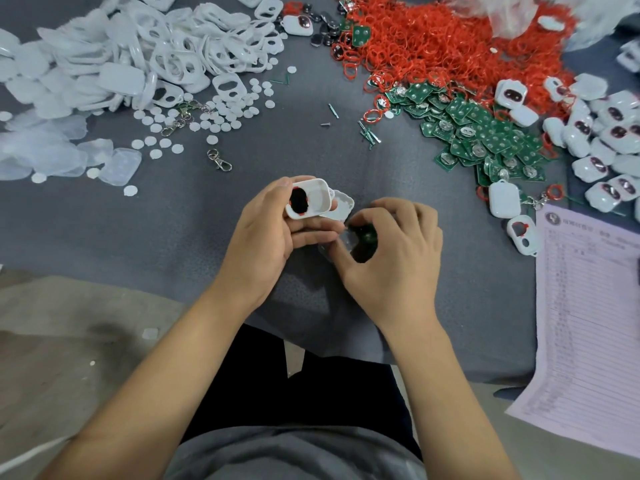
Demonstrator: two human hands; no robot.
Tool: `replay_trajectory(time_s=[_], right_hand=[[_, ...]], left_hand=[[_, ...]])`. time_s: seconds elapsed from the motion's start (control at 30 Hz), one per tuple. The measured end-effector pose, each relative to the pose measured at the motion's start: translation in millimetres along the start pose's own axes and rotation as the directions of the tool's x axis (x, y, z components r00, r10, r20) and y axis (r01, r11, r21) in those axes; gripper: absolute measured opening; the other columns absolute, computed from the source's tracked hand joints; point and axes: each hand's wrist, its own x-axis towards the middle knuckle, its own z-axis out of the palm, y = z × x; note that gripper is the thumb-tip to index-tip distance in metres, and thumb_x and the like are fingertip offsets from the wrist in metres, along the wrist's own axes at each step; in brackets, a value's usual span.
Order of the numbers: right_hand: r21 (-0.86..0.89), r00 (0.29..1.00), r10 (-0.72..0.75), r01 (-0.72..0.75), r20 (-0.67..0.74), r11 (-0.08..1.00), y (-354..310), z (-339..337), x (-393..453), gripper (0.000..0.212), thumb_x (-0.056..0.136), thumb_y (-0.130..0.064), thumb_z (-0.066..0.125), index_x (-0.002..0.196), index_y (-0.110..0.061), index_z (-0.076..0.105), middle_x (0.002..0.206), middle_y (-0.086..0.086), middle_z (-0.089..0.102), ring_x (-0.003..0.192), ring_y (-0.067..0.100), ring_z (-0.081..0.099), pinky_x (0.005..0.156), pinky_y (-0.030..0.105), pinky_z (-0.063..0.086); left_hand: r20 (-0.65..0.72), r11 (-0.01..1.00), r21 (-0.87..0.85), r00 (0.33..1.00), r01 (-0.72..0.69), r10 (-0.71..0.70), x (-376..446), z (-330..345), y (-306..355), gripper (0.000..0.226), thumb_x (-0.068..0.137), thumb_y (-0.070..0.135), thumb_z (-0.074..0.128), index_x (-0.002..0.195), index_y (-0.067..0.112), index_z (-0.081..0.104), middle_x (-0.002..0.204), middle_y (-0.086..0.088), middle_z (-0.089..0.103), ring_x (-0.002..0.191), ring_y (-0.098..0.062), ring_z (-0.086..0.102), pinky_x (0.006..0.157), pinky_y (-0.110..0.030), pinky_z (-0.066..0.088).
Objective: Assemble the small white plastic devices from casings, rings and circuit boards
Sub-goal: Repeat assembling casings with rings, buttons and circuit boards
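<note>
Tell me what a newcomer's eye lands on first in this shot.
The big heap of red rings at the top right stands out most, with green circuit boards spilling below it and white casings piled at the top left. At centre, the left hand grips an open white casing while the right hand pinches a dark green part.

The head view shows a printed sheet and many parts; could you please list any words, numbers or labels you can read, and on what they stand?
None can be read.
Printed sheet on the right: a round emblem, a heading and rows of a table, all too small and blurred.
Green circuit boards: pale markings, illegible.
White casing in the left hand: no text visible.
</note>
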Motion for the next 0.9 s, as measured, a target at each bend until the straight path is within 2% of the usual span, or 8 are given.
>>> replay_trajectory(time_s=[0.13,0.3,0.4,0.47,0.57,0.67,0.8,0.9], right_hand=[[0.035,0.999,-0.029,0.028,0.034,0.999,1.3,-1.9,1.1,0.028,0.077,-0.049,0.072,0.091,-0.024,0.072,0.116,-0.005,0.064,0.119,0.029,0.053,0.091,0.039,0.04],[0.177,0.999,-0.01,0.002,0.047,0.984,4.1,-4.2,3.9,0.011,0.078,-0.027,0.081,0.079,-0.021,0.072,0.113,-0.006,0.067,0.119,0.026,0.053,0.097,0.039,0.039],[0.322,0.995,0.096,-0.091,0.0,0.942,11.7,-6.7,6.0,0.003,0.084,-0.012,0.074,0.085,-0.015,0.073,0.107,0.001,0.068,0.119,0.024,0.057,0.104,0.027,0.035],[0.361,0.993,0.121,-0.108,-0.014,0.926,12.3,-8.4,5.7,0.011,0.087,-0.01,0.066,0.093,-0.013,0.074,0.107,0.002,0.068,0.118,0.022,0.057,0.105,0.022,0.033],[0.348,0.995,0.093,-0.098,0.03,0.933,9.6,-10.2,4.4,0.018,0.086,-0.01,0.067,0.1,-0.015,0.077,0.114,0.002,0.067,0.122,0.023,0.052,0.108,0.028,0.036],[0.274,0.994,-0.003,-0.027,0.111,0.961,11.5,-11.8,-1.4,0.02,0.084,-0.01,0.075,0.103,-0.015,0.079,0.13,0.009,0.061,0.133,0.033,0.041,0.116,0.036,0.034],[0.295,0.978,-0.048,-0.014,0.201,0.955,16.4,-14.8,-8.2,0.019,0.085,-0.009,0.078,0.102,-0.016,0.076,0.147,0.012,0.049,0.15,0.033,0.023,0.123,0.025,0.017],[0.341,0.982,-0.054,-0.011,0.179,0.94,17.8,-16.5,-8.0,0.015,0.083,-0.005,0.078,0.092,-0.016,0.074,0.144,0.008,0.052,0.148,0.03,0.028,0.122,0.026,0.021]], left_hand=[[0.009,1.0,0.003,1.0,0.01,-0.01,0.7,-0.2,0.1,0.041,0.114,0.026,0.025,0.118,0.006,0.061,0.096,-0.016,0.076,0.075,-0.027,0.076,0.068,-0.03,0.061],[0.019,1.0,-0.009,1.0,0.011,-0.01,1.7,-0.9,-0.7,0.041,0.114,0.026,0.026,0.118,0.006,0.061,0.095,-0.016,0.076,0.075,-0.026,0.075,0.067,-0.03,0.06],[0.027,1.0,-0.006,1.0,-0.005,0.005,1.3,-1.5,-1.1,0.042,0.114,0.026,0.025,0.116,0.006,0.062,0.094,-0.015,0.076,0.074,-0.026,0.075,0.067,-0.029,0.06],[0.034,1.0,0.006,0.999,-0.016,0.016,1.0,-2.0,-1.0,0.042,0.114,0.025,0.025,0.116,0.005,0.062,0.094,-0.015,0.076,0.076,-0.026,0.075,0.068,-0.029,0.06],[0.039,1.0,0.008,0.999,-0.018,0.018,1.4,-2.7,-1.6,0.042,0.114,0.025,0.025,0.117,0.005,0.061,0.095,-0.014,0.076,0.076,-0.026,0.075,0.069,-0.03,0.06],[0.046,1.0,-0.003,0.999,-0.026,0.027,1.7,-3.8,-3.3,0.04,0.112,0.027,0.027,0.118,0.005,0.06,0.095,-0.015,0.076,0.077,-0.026,0.074,0.07,-0.03,0.06],[0.051,0.999,-0.005,0.998,-0.035,0.035,3.3,-5.0,-5.0,0.042,0.1,0.036,0.037,0.117,0.007,0.062,0.097,-0.016,0.077,0.079,-0.028,0.075,0.07,-0.032,0.06],[0.052,0.999,0.004,0.998,-0.036,0.035,5.1,-6.1,-6.1,0.043,0.099,0.037,0.038,0.118,0.007,0.063,0.099,-0.017,0.077,0.082,-0.029,0.075,0.071,-0.032,0.06]])
